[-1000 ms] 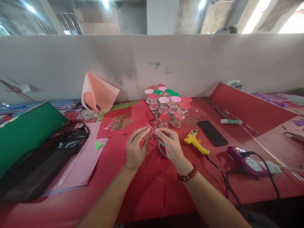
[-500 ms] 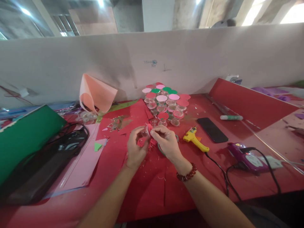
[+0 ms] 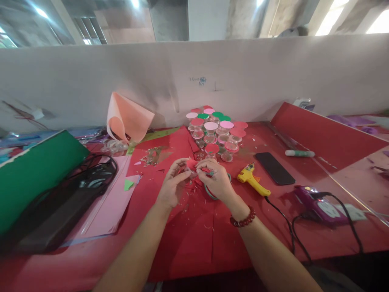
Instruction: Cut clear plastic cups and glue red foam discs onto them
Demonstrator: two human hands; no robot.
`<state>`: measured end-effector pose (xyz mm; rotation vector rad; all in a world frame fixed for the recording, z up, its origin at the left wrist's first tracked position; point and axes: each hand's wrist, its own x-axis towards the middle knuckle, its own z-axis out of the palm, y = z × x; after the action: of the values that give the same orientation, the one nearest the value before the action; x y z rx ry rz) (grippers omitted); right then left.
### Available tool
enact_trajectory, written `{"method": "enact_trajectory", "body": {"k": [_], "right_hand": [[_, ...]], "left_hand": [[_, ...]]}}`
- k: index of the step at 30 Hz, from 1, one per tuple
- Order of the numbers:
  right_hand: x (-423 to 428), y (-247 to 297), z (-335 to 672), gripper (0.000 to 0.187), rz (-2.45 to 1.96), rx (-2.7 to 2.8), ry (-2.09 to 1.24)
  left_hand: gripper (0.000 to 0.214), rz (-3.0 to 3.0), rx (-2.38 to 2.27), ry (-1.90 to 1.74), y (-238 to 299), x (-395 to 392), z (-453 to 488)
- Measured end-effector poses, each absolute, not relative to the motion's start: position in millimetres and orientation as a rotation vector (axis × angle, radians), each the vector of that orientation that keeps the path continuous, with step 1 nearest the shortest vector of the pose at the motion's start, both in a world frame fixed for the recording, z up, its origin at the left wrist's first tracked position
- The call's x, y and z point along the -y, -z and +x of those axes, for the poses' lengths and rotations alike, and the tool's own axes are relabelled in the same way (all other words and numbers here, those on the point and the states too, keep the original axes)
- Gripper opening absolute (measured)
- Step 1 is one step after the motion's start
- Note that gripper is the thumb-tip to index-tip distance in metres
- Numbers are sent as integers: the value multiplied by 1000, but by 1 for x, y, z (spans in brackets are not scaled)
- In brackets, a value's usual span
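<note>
Both my hands meet over the red sheet point(image 3: 194, 235) at the table's middle. My left hand point(image 3: 172, 188) and my right hand point(image 3: 217, 182) pinch a small clear plastic cup with a red round paper cap point(image 3: 192, 164) between their fingertips. Green-handled scissors point(image 3: 212, 194) lie under my right hand, mostly hidden. A red bead bracelet point(image 3: 242, 219) sits on my right wrist. Just beyond stands a cluster of several like cups with pink, red and green caps point(image 3: 215, 132).
A yellow glue gun point(image 3: 252, 180) with a black cord, a black phone point(image 3: 275, 168) and a glue stick point(image 3: 299, 153) lie to the right. A purple power strip point(image 3: 319, 205) is further right. Green board point(image 3: 33, 170), black bag point(image 3: 60, 202), pink sheet point(image 3: 111, 202) and curled peach paper point(image 3: 129, 117) are left.
My hands moved slightly away from me and closer together, turning the small cup so its red cap shows on top. The camera shifted a little.
</note>
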<state>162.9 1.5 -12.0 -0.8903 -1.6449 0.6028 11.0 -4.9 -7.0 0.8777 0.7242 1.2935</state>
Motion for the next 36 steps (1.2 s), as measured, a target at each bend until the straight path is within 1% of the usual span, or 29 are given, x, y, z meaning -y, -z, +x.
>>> {"method": "enact_trajectory", "body": {"k": [4,9,12,16,18,22,24,30,36], "right_hand": [[-1,11,162,12,-948,1637,-603],[-2,12,163,12,-943,1590,-661],[-3,13,163,12,-934,1566,-711],[-1,14,159,11,-970,1376,-804],[1,14,156,16,-1011,1223,-915],[7,11,151,25,-1002,1067,-1350],[9,9,150,25,-969,1059,-1431],[5,11,152,16,-997,1297,-1115],[2,19,154,16,-975,1395,-1104]], "left_hand": [[25,887,-694,-1290,5,6,10],[26,881,-713,-1266,4,6,9],[21,914,-736,-1264,6,4,8],[15,1020,-840,-1382,12,3,9],[13,1128,-906,-1471,14,3,9],[13,1361,-1007,-1537,16,4,9],[13,1434,-1035,-1524,15,5,8],[20,1589,-1193,-1409,11,5,7],[12,1529,-1195,-1442,17,-1,5]]}}
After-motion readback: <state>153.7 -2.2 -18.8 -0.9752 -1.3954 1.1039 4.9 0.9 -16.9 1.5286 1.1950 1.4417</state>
